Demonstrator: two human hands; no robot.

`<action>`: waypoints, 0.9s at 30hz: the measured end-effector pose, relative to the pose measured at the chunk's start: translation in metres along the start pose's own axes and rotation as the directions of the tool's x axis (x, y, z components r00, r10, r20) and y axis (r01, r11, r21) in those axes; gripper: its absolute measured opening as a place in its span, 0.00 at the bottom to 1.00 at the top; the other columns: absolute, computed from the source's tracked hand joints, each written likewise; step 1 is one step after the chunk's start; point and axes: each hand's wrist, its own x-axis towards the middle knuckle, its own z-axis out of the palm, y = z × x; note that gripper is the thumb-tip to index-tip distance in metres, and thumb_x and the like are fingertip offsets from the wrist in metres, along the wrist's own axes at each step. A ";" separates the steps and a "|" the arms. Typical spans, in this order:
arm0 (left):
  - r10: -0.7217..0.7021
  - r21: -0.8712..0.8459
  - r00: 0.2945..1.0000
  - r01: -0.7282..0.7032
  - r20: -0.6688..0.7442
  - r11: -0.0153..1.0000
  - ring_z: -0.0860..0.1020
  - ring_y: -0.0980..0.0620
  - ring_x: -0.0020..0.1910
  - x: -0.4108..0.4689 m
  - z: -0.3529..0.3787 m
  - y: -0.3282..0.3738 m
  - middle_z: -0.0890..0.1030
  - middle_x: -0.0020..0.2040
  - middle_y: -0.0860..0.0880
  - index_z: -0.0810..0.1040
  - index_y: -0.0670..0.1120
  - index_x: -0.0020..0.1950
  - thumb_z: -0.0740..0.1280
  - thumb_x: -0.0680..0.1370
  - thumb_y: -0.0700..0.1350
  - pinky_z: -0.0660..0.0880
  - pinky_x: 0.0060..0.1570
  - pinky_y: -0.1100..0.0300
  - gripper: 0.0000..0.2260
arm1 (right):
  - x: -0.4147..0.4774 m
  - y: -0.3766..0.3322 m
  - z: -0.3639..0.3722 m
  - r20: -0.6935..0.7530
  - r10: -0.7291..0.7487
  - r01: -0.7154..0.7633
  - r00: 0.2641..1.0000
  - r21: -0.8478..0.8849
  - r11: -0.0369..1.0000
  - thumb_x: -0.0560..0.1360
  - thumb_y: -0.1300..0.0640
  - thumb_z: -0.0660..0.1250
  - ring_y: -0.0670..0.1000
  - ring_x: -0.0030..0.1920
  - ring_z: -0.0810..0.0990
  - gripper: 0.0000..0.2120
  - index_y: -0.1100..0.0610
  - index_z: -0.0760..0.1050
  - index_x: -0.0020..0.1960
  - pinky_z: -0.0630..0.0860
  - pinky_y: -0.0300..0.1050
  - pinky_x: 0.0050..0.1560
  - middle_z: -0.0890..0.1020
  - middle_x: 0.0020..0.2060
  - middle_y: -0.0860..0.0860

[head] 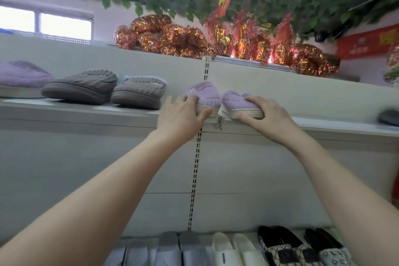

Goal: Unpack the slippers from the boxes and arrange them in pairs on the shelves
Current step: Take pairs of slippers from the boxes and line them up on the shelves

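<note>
**Head view: lilac pair held at the shelf's front edge**

Head camera looks up at a pale shelf [86, 112] that carries slippers in a row. At its left end lies a purple slipper [19, 73], and next to it are two grey knitted slippers [84, 86] side by side. A dark item [389, 117] at the right end is too blurred to tell. On the top ledge [248, 61] above is a heap of red-and-gold foil parcels [164, 36]. Lower down stand grey shoes [179, 248], white shoes [233, 248] and black patterned shoes [280, 246], toes forward.

Both bare arms reach up to the middle of the shelf's front edge. The left hand [183, 112] grips the left lilac slipper [205, 93], fingers curled over its fluffy top and thumb against the sole. The right hand [263, 114] holds the right lilac slipper [235, 99] the same way, thumb lying along the woven sole. The two slippers sit at the edge, touching or nearly so, and a tag [220, 122] hangs between them.
</note>
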 end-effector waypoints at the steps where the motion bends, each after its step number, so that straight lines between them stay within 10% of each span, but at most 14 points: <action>1: 0.009 -0.017 1.000 -0.009 0.002 1.000 0.70 0.40 0.65 0.002 0.002 0.000 0.73 0.67 0.45 0.69 0.48 0.69 0.56 0.79 0.62 0.66 0.62 0.49 0.25 | 0.004 0.002 0.006 -0.011 -0.006 0.006 1.000 -0.020 1.000 0.73 0.38 0.66 0.53 0.64 0.72 0.28 0.44 0.69 0.70 0.68 0.47 0.64 0.75 0.64 0.52; 15: 0.067 0.048 0.998 -0.067 0.014 0.997 0.71 0.40 0.64 0.017 0.021 -0.008 0.73 0.67 0.44 0.68 0.46 0.69 0.55 0.81 0.57 0.69 0.60 0.49 0.22 | 0.028 0.014 0.042 -0.030 -0.012 0.007 0.999 -0.150 0.989 0.75 0.35 0.59 0.59 0.64 0.72 0.26 0.42 0.65 0.70 0.69 0.51 0.64 0.72 0.65 0.56; 27: 0.428 0.101 0.893 -0.417 -0.136 0.903 0.71 0.42 0.64 -0.060 -0.006 -0.044 0.76 0.64 0.44 0.74 0.45 0.67 0.66 0.77 0.46 0.63 0.63 0.58 0.18 | -0.047 -0.033 0.030 -0.104 -0.236 0.172 0.966 -0.422 0.890 0.77 0.44 0.60 0.62 0.59 0.73 0.22 0.55 0.72 0.66 0.71 0.55 0.60 0.75 0.61 0.59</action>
